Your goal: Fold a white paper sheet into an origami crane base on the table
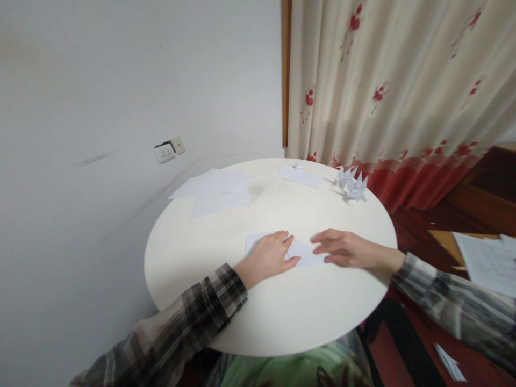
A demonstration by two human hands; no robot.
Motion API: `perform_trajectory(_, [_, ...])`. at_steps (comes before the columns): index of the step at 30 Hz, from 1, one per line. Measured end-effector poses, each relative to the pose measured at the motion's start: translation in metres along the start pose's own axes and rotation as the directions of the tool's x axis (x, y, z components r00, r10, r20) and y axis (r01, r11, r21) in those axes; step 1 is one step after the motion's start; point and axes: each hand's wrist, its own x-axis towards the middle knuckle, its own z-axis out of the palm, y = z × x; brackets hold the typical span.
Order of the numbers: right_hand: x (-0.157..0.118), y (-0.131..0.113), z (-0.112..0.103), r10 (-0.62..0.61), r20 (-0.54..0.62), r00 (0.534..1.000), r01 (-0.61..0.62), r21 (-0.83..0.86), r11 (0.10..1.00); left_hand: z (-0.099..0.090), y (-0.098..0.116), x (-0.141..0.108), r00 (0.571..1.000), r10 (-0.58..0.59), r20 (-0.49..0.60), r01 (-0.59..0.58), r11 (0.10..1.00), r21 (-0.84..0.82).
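A folded piece of white paper lies flat on the round white table in front of me. My left hand rests flat over its left part, palm down with the fingers stretched out and the thumb apart. At the paper's right end is my right hand, its fingers spread and slightly bent, the tips at or just above the paper. Whether those fingertips touch it I cannot tell. The part of the paper under my left palm is hidden.
Loose white sheets lie at the table's back left. Folded paper cranes stand at the back right, and another sheet lies at the far edge with a small folded piece. A wall socket and a flowered curtain are beyond.
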Motion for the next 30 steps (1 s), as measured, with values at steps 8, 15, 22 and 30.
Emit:
perform_trajectory(8, [0.000, -0.001, 0.001, 0.011, -0.018, 1.000, -0.011, 0.017, 1.000, -0.001, 0.002, -0.004, 0.999, 0.033, -0.012, -0.032, 0.999, 0.036])
perform_trajectory(15, [0.011, -0.012, 0.006, 0.004, -0.067, 0.998, -0.017, -0.194, 0.981, -0.005, 0.004, -0.003, 0.999, 0.045, -0.005, -0.045, 0.998, 0.053])
perform_trajectory(22, [0.019, -0.019, 0.004, 0.000, -0.063, 0.998, -0.016, -0.256, 0.967, -0.011, 0.006, -0.002, 0.998, 0.055, 0.019, -0.057, 0.996, 0.066])
perform_trajectory(30, [0.007, -0.015, 0.002, 0.007, -0.028, 1.000, -0.012, -0.207, 0.978, -0.010, 0.002, -0.003, 0.998, 0.052, 0.034, -0.054, 0.996, 0.064])
